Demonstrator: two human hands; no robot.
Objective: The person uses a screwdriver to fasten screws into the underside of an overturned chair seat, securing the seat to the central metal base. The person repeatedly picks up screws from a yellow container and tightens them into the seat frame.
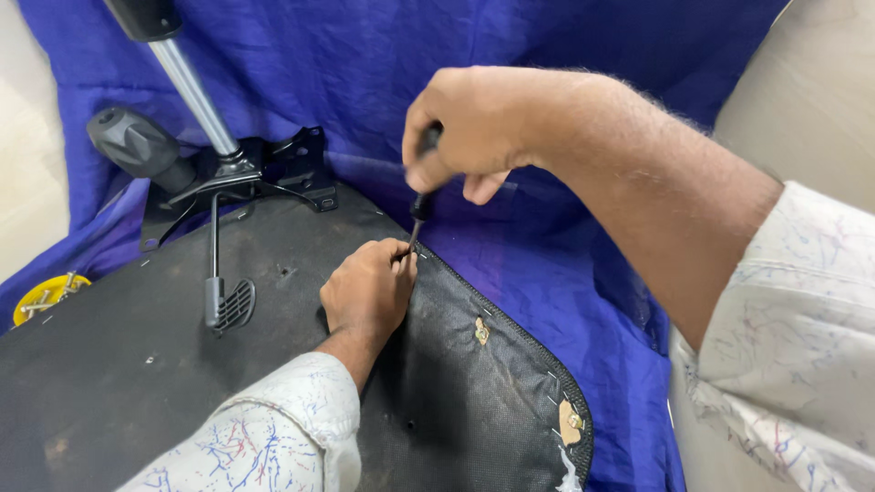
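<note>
head view, looking down on an upturned office chair seat (137,364), underside up, black fabric lining with a row of staples along the curved edge. right hand (469,128) fisted tight around a black-handled screwdriver (421,196), shaft angled down and left, tip at the seat edge right beside the left fingertips. left hand (369,292) resting knuckles-up on the black lining, fingers curled and pinched narrow at the seam where the tip lands; cannot tell whether pinching fabric or a staple, too small. both sleeves white with thin blue and red scribble print. black metal tilt mechanism (264,169) bolted to the seat underside at upper left, chrome gas lift column (191,87) rising out of it toward the top edge, black knob (132,141) sticking out to the left of it. black lever with a ribbed paddle end (232,305) lying on the underside just left of the left hand, not touching it. two small tan tears (480,331) in the lining near the stapled edge, one mid-edge, one lower right with frayed white thread below it. blue cloth (547,264) spread under and behind the seat, crumpled, covering most of the background. yellow round dish with screws (46,296) at far left edge, well apart from both hands, partly hidden behind the seat rim. pale floor visible at left and top right corners.
</note>
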